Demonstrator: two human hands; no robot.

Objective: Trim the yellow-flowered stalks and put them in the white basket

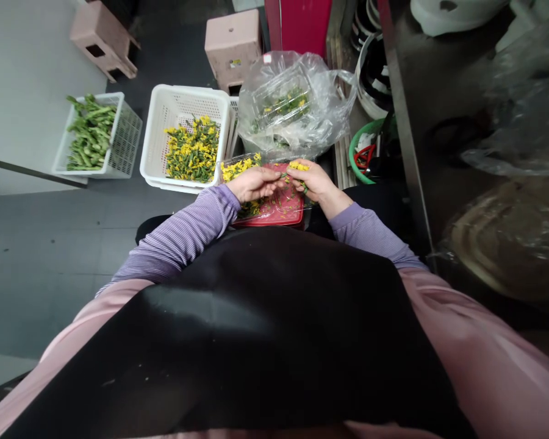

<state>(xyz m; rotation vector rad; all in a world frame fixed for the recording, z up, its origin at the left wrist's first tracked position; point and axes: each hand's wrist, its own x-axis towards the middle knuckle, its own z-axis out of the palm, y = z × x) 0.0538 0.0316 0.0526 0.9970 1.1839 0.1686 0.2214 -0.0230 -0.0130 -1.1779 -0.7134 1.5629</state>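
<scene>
Over a red tray (281, 210) on my lap, my two hands nearly meet. My right hand (315, 182) is closed around a small bunch of yellow flowers (299, 166) with green stems poking out below. The thumb and fingertips of my left hand (258, 184) pinch at a thin green piece between the hands; its exact shape is too small to tell. Behind and below my left hand lies a clear plastic box (240, 166) with yellow flowers inside. Loose green and yellow bits are scattered over the red tray.
A white basket (150, 143) of yellow flowers stands left, with a basket of green stalks (125, 149) farther left. Beyond the tray sits a clear plastic bag (332, 113) with greens. Pink stools (233, 46) stand behind; a green basin (354, 158) and a metal edge (405, 122) are right.
</scene>
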